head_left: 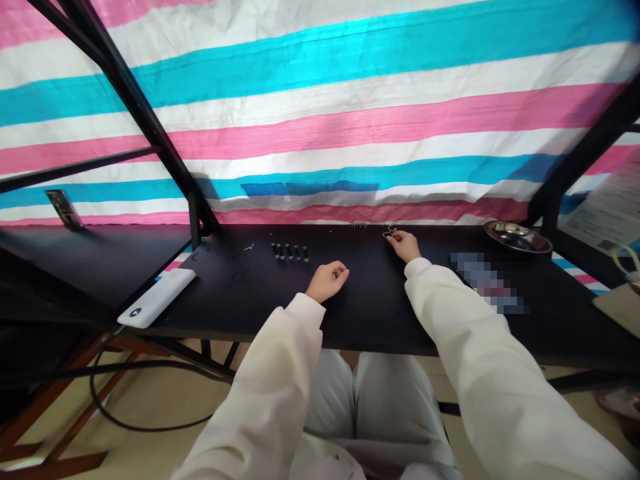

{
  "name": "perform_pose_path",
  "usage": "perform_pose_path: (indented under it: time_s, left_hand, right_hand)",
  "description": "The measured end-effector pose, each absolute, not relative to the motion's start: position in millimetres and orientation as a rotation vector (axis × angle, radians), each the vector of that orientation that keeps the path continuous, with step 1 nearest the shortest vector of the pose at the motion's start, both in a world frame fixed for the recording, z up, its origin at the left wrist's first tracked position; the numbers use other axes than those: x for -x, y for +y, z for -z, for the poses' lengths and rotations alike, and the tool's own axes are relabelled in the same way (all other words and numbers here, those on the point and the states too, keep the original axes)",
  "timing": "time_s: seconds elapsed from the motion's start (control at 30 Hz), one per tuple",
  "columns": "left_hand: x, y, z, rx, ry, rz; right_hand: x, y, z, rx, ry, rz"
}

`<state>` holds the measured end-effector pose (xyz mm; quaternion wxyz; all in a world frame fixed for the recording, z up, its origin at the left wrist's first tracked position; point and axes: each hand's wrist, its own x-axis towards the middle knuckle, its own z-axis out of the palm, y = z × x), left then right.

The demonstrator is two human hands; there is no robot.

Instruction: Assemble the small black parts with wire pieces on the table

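The right hand (404, 245) pinched a thin wire (387, 233) at one o'clock; the left hand (327, 280) lay loosely fisted. A gentle grip seemed wise.

Head view: from your head, facing forward and down.
Nearness: table (380, 313) within arm's reach, tarp (320, 100) at 12 o'clock.

Makeshift work stall — black table (380, 313), striped tarp (320, 100) backdrop.

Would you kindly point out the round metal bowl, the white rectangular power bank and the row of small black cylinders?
Round metal bowl (520, 247): head view, front wall.
White rectangular power bank (156, 298): head view, top face.
Row of small black cylinders (290, 252): head view, middle cylinder.
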<state>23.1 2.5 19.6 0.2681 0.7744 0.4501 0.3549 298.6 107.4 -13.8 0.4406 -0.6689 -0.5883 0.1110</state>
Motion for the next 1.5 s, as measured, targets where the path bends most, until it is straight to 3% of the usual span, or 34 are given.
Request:
perform_pose_path:
  time_s: [0.83,1.3,1.5]
  left_hand:
    - [-21,4,-18,-2.107,1.224,-0.957]
    - [-20,-14,-29,-2.192,1.271,-1.092]
    - [-15,-90,-61,-2.418,1.227,-0.717]
  right_hand:
    - [-305,101,-1,1.918,-1.654,-0.381]
    - [-310,55,-9,1.93,-1.58,-0.395]
    - [-311,11,-17,1.747,-1.467,-0.392]
